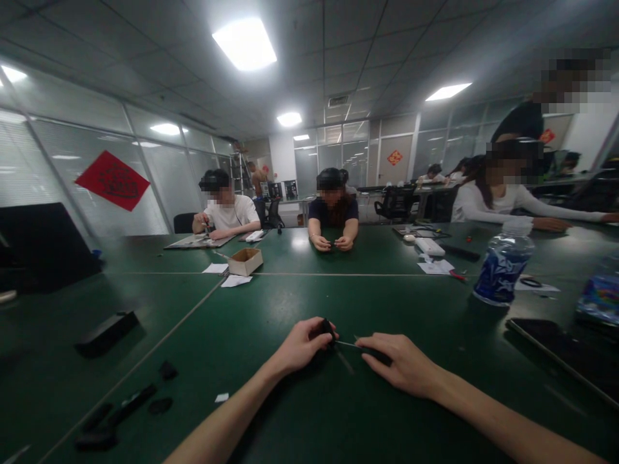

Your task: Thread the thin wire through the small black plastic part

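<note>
Just above the green table (271, 412), my left hand (300, 349) pinches a small black part (329, 330) between thumb and fingers. What exactly that part is, I cannot make out. My right hand (406, 362) is closed around the dark handle of a screwdriver (349, 344), index finger stretched along it. The thin metal shaft points left, and its tip meets or nearly meets the black part; actual contact is unclear.
Black pieces (128, 406) and a black block (107, 334) lie left, near a paper scrap (222, 397). A cardboard box (245, 261) stands farther back. Rightward are a water bottle (503, 267) and a dark flat device (565, 354). Several people sit around the tables.
</note>
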Demonstrator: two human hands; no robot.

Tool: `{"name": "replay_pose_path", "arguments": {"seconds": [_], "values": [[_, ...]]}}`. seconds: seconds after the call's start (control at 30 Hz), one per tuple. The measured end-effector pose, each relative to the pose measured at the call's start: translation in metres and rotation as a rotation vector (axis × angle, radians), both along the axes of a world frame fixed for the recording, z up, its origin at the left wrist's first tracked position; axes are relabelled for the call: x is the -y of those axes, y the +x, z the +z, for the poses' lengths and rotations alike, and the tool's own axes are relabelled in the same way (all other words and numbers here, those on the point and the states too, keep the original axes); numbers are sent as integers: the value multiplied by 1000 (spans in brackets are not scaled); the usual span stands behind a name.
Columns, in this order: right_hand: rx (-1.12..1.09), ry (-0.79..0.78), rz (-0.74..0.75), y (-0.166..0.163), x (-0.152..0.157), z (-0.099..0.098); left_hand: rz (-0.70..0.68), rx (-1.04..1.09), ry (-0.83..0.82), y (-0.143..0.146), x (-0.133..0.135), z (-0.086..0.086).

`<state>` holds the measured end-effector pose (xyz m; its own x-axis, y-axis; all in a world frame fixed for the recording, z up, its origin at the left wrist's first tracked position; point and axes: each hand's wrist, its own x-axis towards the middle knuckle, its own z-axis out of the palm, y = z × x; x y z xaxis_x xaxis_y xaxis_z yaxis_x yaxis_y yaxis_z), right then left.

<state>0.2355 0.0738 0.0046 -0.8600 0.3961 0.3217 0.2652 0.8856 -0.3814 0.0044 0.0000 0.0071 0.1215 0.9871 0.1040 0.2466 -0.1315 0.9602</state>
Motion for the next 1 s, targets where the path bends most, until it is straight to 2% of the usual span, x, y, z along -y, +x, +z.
{"name": "replay_pose_path", "arguments": {"seconds": [0.2,0.57,0.77,1.0], "values": [[4,21,20,1,0,-1,-11,-76,27,2,4,3],[-48,51,15,-1,0,-9,55,-175,53,2,6,1],[-86,49,2,-3,-6,-21,40,-110,33,1,7,3],[-49,0,29,0,-3,-12,7,-56,26,-1,5,-1]]}}
